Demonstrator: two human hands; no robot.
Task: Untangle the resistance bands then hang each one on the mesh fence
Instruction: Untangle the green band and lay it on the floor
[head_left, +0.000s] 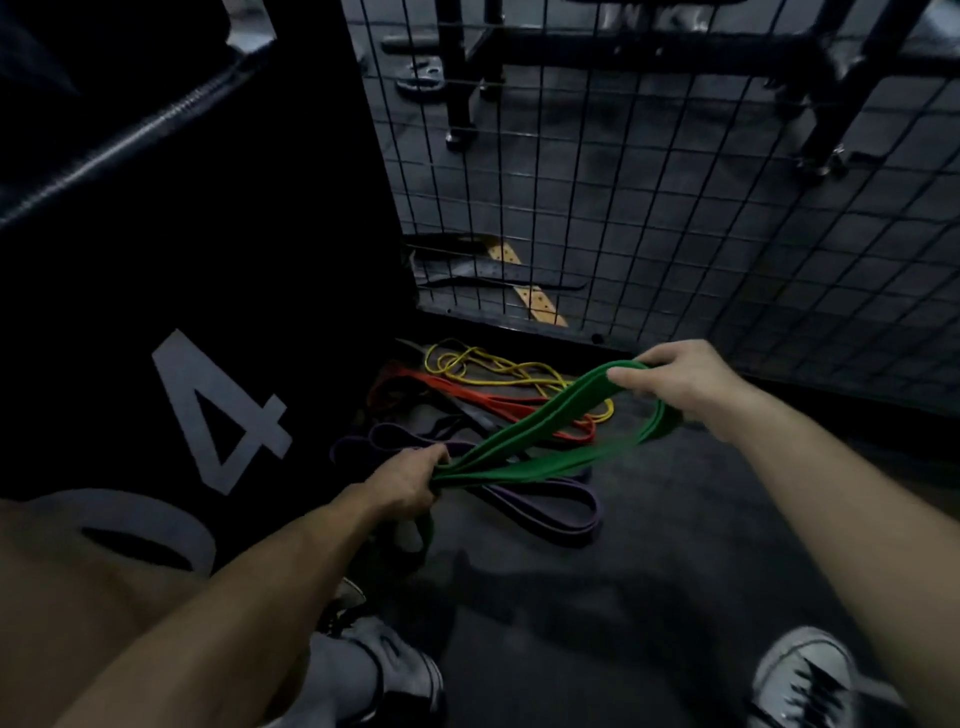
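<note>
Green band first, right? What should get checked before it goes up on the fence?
1. Both hands hold the green band: ok, left hand bunches one end, right hand pinches the other.
2. Green band lifted off the pile: ok, it spans between the hands above the others.
3. Green band free of twists: cannot tell, its strands gather inside the left grip.
4. Purple band, red band and yellow band not snagged on it: cannot tell.
5. Mesh fence ahead: ok, nothing hangs on it yet.
</note>
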